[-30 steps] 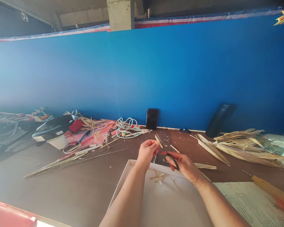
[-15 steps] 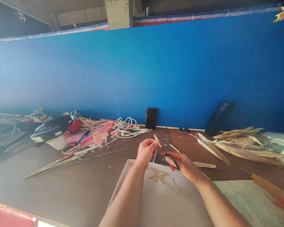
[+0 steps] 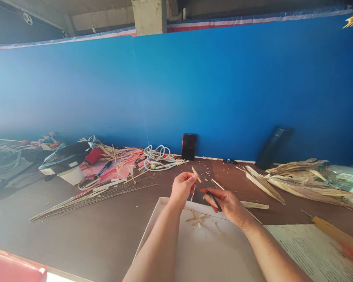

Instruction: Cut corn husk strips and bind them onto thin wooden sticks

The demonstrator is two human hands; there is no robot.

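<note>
My left hand [image 3: 181,188] is closed in a pinch on a small pale strip of dried leaf [image 3: 197,174], held up over the far edge of a shallow white box lid [image 3: 153,231]. My right hand [image 3: 228,203] is closed on black-handled scissors [image 3: 212,196], whose blades point up-left to the strip. Both hands meet above the lid. A few cut slivers [image 3: 197,220] lie inside it.
A phone [image 3: 188,146] leans on the blue wall. Left of it lie a coiled white cord [image 3: 159,158], thin sticks [image 3: 97,196], pink sheets and a white tub [image 3: 72,175]. A heap of dried leaves [image 3: 300,182] lies right, with a printed sheet [image 3: 314,254] and an orange-handled tool [image 3: 338,237].
Hardly anything: the scissor blades have shifted slightly against the strip, and the hands stay in the same place.
</note>
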